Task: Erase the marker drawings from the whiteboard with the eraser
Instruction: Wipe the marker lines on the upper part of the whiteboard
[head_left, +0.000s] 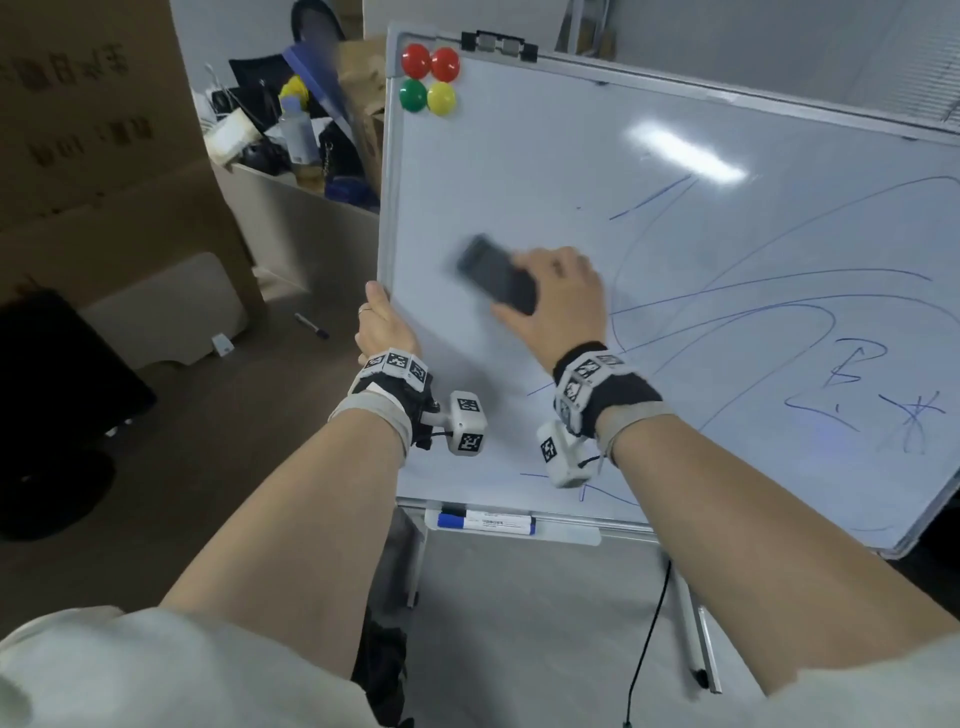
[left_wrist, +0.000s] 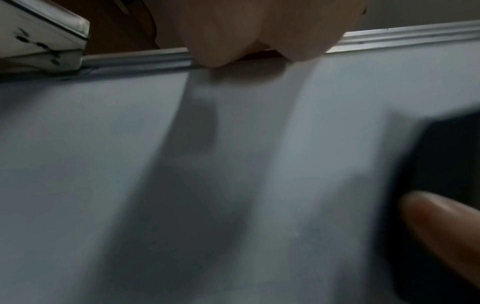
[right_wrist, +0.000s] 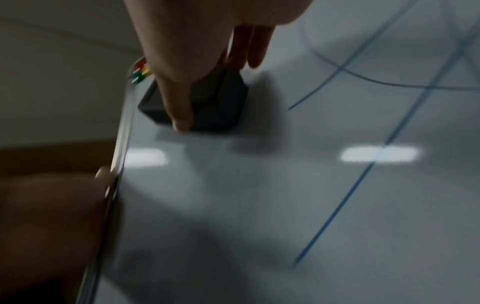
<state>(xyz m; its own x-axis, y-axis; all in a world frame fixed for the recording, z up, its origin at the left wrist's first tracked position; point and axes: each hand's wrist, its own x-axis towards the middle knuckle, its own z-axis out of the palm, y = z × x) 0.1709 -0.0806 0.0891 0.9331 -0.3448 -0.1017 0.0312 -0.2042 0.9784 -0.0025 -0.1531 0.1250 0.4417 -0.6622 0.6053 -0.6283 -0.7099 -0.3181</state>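
The eraser (head_left: 496, 274) is gripped by the right hand (head_left: 558, 301), thumb on one long side and fingers (right_wrist: 255, 47) curled over the other, and is pressed flat against the whiteboard (head_left: 519, 171), below and to the right of the four coloured magnets (head_left: 429, 79); it is blurred with motion. The board's edge below the magnets is clasped by the left hand (head_left: 382, 327), fingers wrapped behind the frame and thumb at the front.

The area around the eraser is seen to be wiped, while the blue marker lines (head_left: 779, 291) farther from the magnets are still to be cleared. The step is judged best done with the felt kept flat, even pressure applied, and overlapping strokes carried toward the lines. The frame should be braced firmly, since the board may swing on its stand.
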